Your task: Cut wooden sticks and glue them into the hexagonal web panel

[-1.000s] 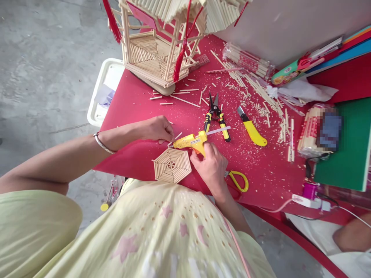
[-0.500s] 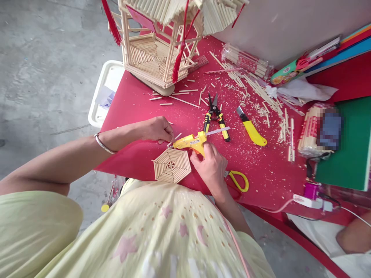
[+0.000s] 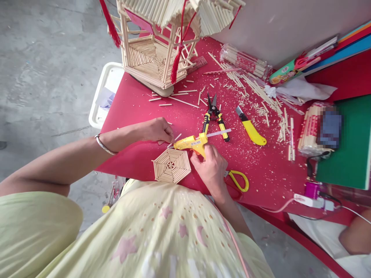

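Head view: right hand, fingers curled round the glue gun just beyond the stick hexagon; gun probably light, stiff, best held by its handle. Left hand, past the hexagon's far left, fingers bunched, hold unclear.

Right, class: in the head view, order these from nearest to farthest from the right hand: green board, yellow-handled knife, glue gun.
1. Glue gun: held in the right hand.
2. Yellow-handled knife: on the red table, right of the hand.
3. Green board: far right.
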Available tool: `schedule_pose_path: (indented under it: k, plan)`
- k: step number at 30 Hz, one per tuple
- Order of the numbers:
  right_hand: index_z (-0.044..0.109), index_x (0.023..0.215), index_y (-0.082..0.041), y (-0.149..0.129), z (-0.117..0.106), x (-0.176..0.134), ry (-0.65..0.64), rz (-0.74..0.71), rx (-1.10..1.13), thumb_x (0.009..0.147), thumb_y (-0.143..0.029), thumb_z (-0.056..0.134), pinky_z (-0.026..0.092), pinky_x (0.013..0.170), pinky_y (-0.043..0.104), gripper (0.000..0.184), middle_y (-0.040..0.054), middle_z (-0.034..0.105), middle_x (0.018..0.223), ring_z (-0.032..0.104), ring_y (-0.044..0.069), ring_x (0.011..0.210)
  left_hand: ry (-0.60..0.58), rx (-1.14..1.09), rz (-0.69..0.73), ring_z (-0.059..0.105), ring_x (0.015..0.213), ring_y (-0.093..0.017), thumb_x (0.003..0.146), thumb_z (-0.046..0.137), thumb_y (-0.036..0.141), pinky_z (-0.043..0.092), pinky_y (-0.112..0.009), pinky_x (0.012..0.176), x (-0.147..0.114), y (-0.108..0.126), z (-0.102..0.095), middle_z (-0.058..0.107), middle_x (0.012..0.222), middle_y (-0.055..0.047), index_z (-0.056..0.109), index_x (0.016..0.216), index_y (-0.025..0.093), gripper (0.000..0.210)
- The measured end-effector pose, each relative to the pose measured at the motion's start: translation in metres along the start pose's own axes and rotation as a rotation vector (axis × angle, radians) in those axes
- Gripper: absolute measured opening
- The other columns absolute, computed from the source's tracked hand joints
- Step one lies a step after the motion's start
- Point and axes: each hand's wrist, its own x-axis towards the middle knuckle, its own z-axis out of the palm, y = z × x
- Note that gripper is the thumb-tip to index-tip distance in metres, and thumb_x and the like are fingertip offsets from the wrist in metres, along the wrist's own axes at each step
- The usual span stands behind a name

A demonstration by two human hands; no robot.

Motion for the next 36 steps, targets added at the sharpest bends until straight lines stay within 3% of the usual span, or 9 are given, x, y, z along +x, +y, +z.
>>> schedule_pose_path:
  k: [16, 24, 36]
  plan:
    - [0.063, 0.097, -0.018, 0.001, 0.001, -0.003, 0.008, 0.03, 0.006, 0.091, -0.034, 0.06, 0.033, 0.057, 0.03, 0.017, 0.0046, 0.067, 0.082, 0.059, 0.017, 0.068, 0.038, 0.016, -0.045, 0.045, 0.046, -0.009, 0.071, 0.073, 0.034, 0.034, -0.023, 0.047, -0.001, 0.007, 0.004, 0.056, 0.049, 0.002, 0.076, 0.068, 0.015, 0.019]
    - [0.065, 0.099, -0.018, 0.01, -0.001, -0.012, 0.053, 0.04, -0.029, 0.088, -0.032, 0.064, 0.032, 0.057, 0.03, 0.018, 0.0029, 0.068, 0.082, 0.061, 0.018, 0.069, -0.003, 0.07, -0.019, 0.041, 0.047, -0.008, 0.072, 0.075, 0.04, 0.03, -0.024, 0.047, 0.002, 0.003, 0.004, 0.052, 0.05, 0.003, 0.076, 0.067, 0.016, 0.024]
    - [0.065, 0.092, -0.019, 0.024, -0.009, -0.024, 0.079, 0.121, -0.074, 0.089, -0.036, 0.062, 0.033, 0.058, 0.03, 0.018, 0.0039, 0.069, 0.079, 0.061, 0.018, 0.067, -0.068, 0.087, -0.046, 0.053, 0.051, -0.011, 0.069, 0.072, 0.033, 0.039, -0.021, 0.049, 0.006, -0.001, 0.008, 0.061, 0.053, 0.001, 0.081, 0.073, 0.019, 0.017]
